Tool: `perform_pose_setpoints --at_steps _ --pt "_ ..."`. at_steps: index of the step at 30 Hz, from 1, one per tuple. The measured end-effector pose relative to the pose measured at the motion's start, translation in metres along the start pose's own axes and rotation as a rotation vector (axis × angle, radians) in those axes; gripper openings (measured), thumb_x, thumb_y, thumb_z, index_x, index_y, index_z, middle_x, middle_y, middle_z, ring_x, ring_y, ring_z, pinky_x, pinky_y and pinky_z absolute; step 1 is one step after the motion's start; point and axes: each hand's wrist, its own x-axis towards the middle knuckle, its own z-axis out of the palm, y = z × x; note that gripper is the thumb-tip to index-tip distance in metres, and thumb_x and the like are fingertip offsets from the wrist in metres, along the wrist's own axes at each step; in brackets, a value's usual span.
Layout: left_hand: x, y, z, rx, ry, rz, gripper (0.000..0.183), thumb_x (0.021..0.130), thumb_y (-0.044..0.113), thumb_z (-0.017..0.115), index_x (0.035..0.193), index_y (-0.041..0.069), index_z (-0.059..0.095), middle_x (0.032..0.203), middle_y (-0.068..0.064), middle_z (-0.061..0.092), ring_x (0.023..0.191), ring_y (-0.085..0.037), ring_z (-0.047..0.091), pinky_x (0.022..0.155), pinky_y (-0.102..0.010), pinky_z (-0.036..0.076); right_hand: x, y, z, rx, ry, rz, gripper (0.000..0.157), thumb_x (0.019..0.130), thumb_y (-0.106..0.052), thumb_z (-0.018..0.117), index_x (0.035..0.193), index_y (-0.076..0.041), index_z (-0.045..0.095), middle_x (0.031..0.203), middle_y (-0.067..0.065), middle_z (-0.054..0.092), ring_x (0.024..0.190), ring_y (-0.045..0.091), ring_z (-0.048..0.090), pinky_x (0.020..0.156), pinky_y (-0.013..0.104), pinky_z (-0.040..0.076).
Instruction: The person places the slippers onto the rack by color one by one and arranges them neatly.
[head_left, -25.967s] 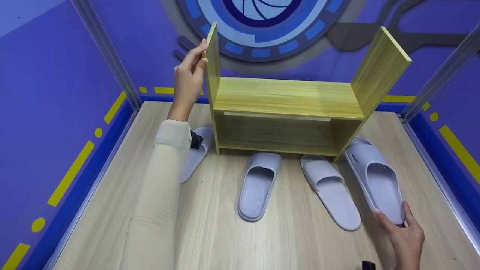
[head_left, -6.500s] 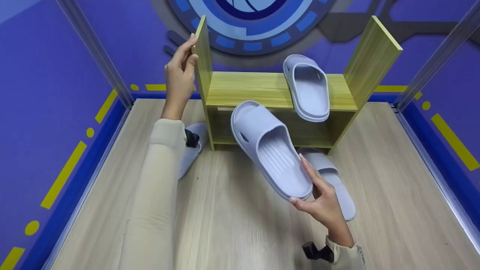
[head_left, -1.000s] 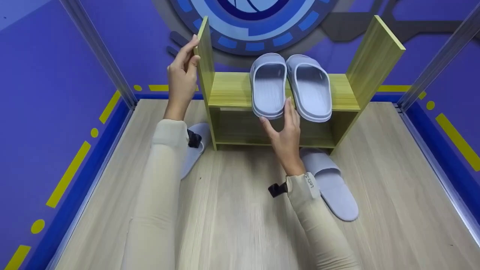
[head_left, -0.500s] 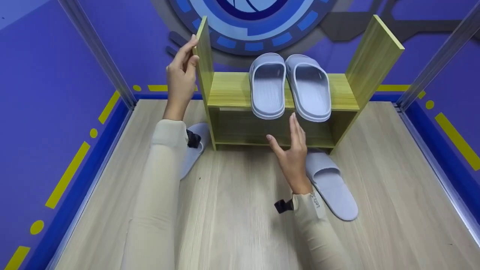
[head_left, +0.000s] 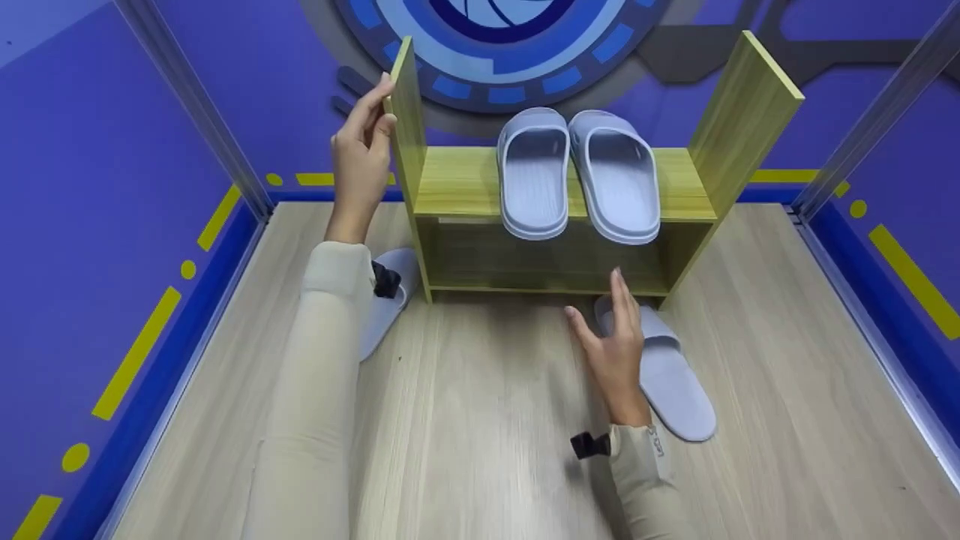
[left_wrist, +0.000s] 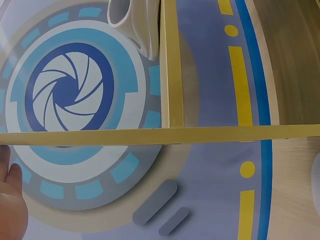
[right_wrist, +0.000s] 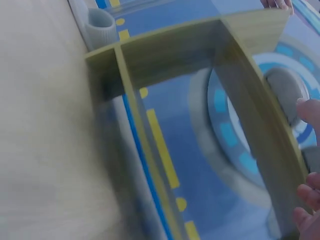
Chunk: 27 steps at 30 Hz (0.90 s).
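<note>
1. While the left hand (head_left: pixel 361 165) gripped the front edge of the left side panel (head_left: pixel 409 112) of the yellow-green rack (head_left: pixel 472 195), its beige sleeve (head_left: pixel 311 405) rose from the bottom of the head view.
2. The right hand (head_left: pixel 619 352) was spread wide in front of the rack, fingers straight and thumb well apart. It partly covered the right floor slipper (head_left: pixel 675 379) in the head view; whether they touched could not be told.
3. On the upper shelf (head_left: pixel 457 169) sat two grey slippers, the left shelf slipper (head_left: pixel 535 180) and the right shelf slipper (head_left: pixel 619 187). Their toes faced the patterned back wall (head_left: pixel 525 82), close together; their heels stood apart, jutting past the shelf's front edge.
4. The right floor slipper lay on the wooden floor (head_left: pixel 480 420), toe near the rack's right foot.
5. Beside the rack's left foot, the left floor slipper (head_left: pixel 386 322) lay partly hidden by the sleeve and a black wrist camera (head_left: pixel 386 280).
</note>
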Motion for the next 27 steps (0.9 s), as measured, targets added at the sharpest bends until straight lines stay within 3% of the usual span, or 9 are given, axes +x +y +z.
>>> perform_pose_setpoints --at_steps 5,9,13,16,19,24,27 --pt "0.000 -0.002 -0.001 0.007 0.005 -0.008 0.039 0.097 0.009 0.051 0.136 0.003 0.053 0.148 -0.008 0.045 0.135 -0.011 0.045 0.108 -0.023 0.040 -0.014 0.016 -0.013 -0.028 0.009 0.043 0.081 0.075 -0.009 0.083 0.143 0.004 0.041 0.146 0.022 0.043 0.135 0.037 0.042 0.114 0.025 0.030" --pt "-0.001 -0.001 -0.001 0.008 0.003 -0.013 0.039 0.097 0.010 0.051 0.136 0.004 0.053 0.148 -0.008 0.045 0.135 -0.011 0.045 0.108 -0.023 0.040 -0.024 0.029 -0.025 -0.055 0.010 0.096 0.085 0.073 -0.008 0.084 0.144 0.003 0.039 0.146 0.025 0.042 0.135 0.041 0.040 0.114 0.039 0.032" --pt "-0.002 0.001 -0.001 0.004 0.001 -0.009 0.039 0.097 0.010 0.051 0.135 0.003 0.053 0.148 -0.010 0.045 0.135 -0.012 0.045 0.108 -0.023 0.040 -0.035 0.042 -0.041 -0.072 -0.017 0.221 0.091 0.072 -0.011 0.085 0.148 -0.001 0.034 0.146 0.028 0.040 0.135 0.043 0.037 0.111 0.053 0.032" --pt "-0.001 -0.002 -0.001 0.001 0.003 -0.004 0.039 0.097 0.009 0.051 0.135 0.002 0.053 0.148 -0.012 0.044 0.135 -0.012 0.045 0.108 -0.024 0.040 -0.044 0.051 -0.054 -0.086 -0.053 0.324 0.095 0.073 -0.014 0.085 0.150 -0.003 0.031 0.149 0.026 0.035 0.139 0.041 0.032 0.112 0.055 0.029" --pt "0.002 -0.011 -0.001 0.002 0.009 0.000 0.039 0.097 0.010 0.051 0.136 0.004 0.053 0.148 -0.010 0.045 0.135 -0.011 0.045 0.108 -0.023 0.040 -0.051 0.061 -0.065 -0.106 -0.081 0.374 0.097 0.072 -0.015 0.085 0.150 -0.001 0.029 0.152 0.025 0.031 0.140 0.041 0.029 0.114 0.055 0.026" --pt "0.005 -0.026 0.000 0.008 0.020 0.050 0.040 0.097 0.013 0.052 0.136 0.007 0.054 0.148 -0.006 0.046 0.134 -0.010 0.046 0.107 -0.023 0.041 -0.059 0.072 -0.083 -0.135 -0.145 0.418 0.101 0.071 -0.015 0.085 0.151 0.000 0.025 0.154 0.027 0.026 0.141 0.043 0.026 0.113 0.058 0.025" --pt "0.006 -0.030 0.001 0.021 0.025 0.113 0.040 0.097 0.015 0.052 0.135 0.006 0.054 0.146 -0.008 0.048 0.132 -0.011 0.048 0.106 -0.025 0.042 -0.061 0.076 -0.094 -0.151 -0.206 0.459 0.105 0.072 -0.017 0.085 0.153 -0.001 0.020 0.155 0.027 0.022 0.142 0.045 0.022 0.113 0.060 0.023"
